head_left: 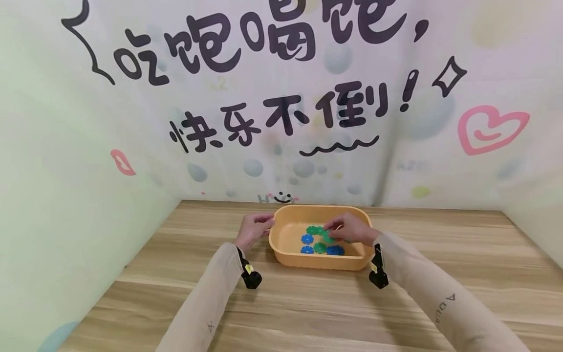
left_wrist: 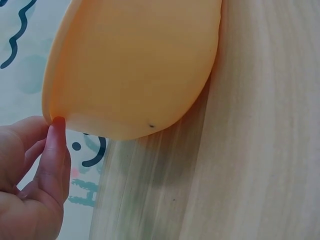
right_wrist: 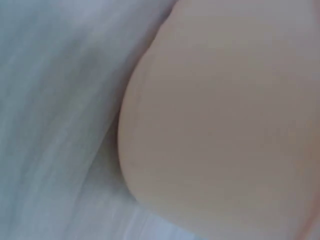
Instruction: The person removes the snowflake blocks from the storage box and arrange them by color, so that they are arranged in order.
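An orange plastic basin stands on the wooden table with several blue and green notched plastic discs inside, among them a blue disc. At the basin's left end, my left hand pinches the rim; the left wrist view shows thumb and fingertips at the edge. My right hand reaches over the right side into the basin, its fingertips pinching a green disc. The right wrist view shows only the basin's outer wall, blurred, with the hand hidden.
The wooden table extends around the basin on both sides and in front. Close behind the basin hangs a printed cloth backdrop with large black lettering. A pale wall borders the table on the left.
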Demonstrator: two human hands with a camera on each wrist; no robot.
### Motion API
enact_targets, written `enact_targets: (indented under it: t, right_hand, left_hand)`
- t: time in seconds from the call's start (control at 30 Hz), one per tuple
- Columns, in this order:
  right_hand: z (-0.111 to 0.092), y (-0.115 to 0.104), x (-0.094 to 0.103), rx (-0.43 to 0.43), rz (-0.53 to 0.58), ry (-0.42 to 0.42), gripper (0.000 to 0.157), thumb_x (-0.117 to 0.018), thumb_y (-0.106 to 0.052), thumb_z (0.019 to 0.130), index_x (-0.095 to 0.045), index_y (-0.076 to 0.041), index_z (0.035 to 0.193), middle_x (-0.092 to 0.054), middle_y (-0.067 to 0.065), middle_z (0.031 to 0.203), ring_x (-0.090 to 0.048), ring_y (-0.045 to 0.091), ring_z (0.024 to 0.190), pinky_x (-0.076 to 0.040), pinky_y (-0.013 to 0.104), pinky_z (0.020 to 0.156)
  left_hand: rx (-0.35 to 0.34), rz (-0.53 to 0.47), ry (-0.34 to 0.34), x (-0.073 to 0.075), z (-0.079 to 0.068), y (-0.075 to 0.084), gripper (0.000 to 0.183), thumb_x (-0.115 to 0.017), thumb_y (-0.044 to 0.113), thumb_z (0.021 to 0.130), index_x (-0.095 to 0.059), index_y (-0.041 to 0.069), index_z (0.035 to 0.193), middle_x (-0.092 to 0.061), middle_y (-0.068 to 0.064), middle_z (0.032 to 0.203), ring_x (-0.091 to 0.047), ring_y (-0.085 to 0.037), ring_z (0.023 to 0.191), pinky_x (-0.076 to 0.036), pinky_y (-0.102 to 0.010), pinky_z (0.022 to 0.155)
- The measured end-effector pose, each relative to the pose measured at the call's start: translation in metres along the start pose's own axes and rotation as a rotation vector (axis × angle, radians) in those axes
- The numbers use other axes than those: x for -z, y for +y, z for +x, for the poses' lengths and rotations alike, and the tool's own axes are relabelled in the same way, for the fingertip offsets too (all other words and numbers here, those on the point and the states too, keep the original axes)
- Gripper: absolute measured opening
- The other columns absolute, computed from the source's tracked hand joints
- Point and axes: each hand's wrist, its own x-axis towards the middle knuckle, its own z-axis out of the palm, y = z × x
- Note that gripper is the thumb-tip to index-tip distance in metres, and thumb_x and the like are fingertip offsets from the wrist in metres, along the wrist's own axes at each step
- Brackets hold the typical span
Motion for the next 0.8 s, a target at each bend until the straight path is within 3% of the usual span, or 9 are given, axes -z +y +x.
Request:
enact_targets:
  t: [0.37,0.53,0.7,0.8]
  right_hand:
    - [-0.016,-0.030,-0.014,0.061,0.133,-0.028,0.020,-0.062,-0.005,0.082,-0.062,0.005,0.099,-0.061,0.009,0.088,-0.060,0.025,0.073,-0.054,0.037,0.066]
    - [-0.022,-0.047,-0.027,0.132,0.131,-0.030,0.017,-0.063,-0.006,0.081,-0.064,0.005,0.094,-0.064,0.009,0.085,-0.060,0.017,0.070,-0.054,0.036,0.064]
    - [-0.027,-0.060,-0.045,0.152,0.220,-0.116,0.015,-0.061,-0.003,0.082,-0.064,0.006,0.093,-0.064,0.010,0.084,-0.061,0.014,0.071,-0.054,0.034,0.065]
    - [-0.030,-0.067,-0.056,0.170,0.213,-0.148,0.014,-0.061,-0.003,0.082,-0.064,0.005,0.093,-0.064,0.008,0.083,-0.061,0.014,0.072,-0.053,0.028,0.065]
  left_hand:
    - [-0.013,0.002,0.011,-0.001,-0.001,0.000,0.026,-0.064,0.005,0.080,-0.064,-0.001,0.105,-0.063,-0.015,0.098,-0.060,-0.015,0.076,-0.053,-0.026,0.063]
    - [-0.020,0.003,0.004,0.000,-0.001,0.000,0.026,-0.063,0.004,0.080,-0.063,-0.003,0.106,-0.063,-0.015,0.097,-0.059,-0.012,0.072,-0.053,-0.026,0.063]
    - [-0.001,-0.007,-0.001,0.000,-0.001,-0.002,0.027,-0.063,0.004,0.081,-0.063,-0.002,0.106,-0.062,-0.015,0.098,-0.059,-0.012,0.073,-0.053,-0.026,0.064]
    - [-0.005,-0.018,-0.002,0.000,-0.001,-0.002,0.027,-0.063,0.004,0.081,-0.062,-0.003,0.106,-0.062,-0.016,0.099,-0.060,-0.015,0.077,-0.053,-0.026,0.064]
